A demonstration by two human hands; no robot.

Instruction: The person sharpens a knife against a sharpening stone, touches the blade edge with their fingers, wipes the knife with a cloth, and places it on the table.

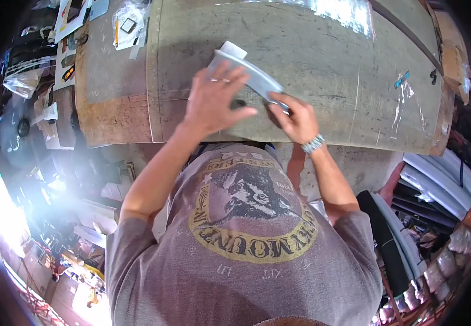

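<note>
Closest to the camera, a printed shirt covers the person's torso below the table. Above the table's near edge, the right hand, a metal watch at its wrist, holds the lower right end of a curved grey piece pinched in its fingers. The left hand lies over the other end, fingers extended, thumb spread wide. A white block shows just beside that end; whether the left fingers grip anything, I cannot tell.
</note>
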